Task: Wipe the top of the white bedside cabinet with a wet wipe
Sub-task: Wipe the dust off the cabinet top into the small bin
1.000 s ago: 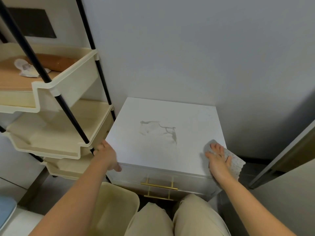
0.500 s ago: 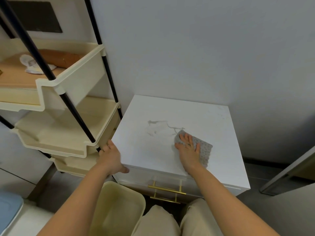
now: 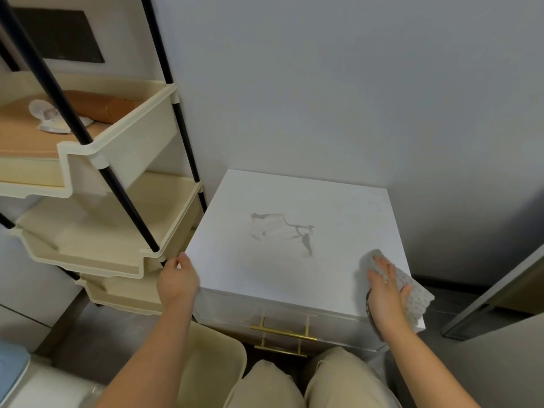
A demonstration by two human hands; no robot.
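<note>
Right hand (image 3: 385,290), fingers flat, presses the dotted wet wipe (image 3: 413,298) on the near right corner of the white cabinet top (image 3: 273,278), having slid right from the grey smear (image 3: 282,231), which still marks mid-top. Left hand (image 3: 178,279) grips the near left corner.

The person's two arms are bare from the bottom edge of the view to the fingertips. The left hand (image 3: 176,279) and the right hand (image 3: 384,293) are bare too. At the inner edge of the right wrist sits a narrow dark patch (image 3: 368,304); whether it is a band or only shadow cannot be told. The legs are in light beige trousers (image 3: 265,384) of smooth, plain cloth, with soft folds over both knees.
</note>
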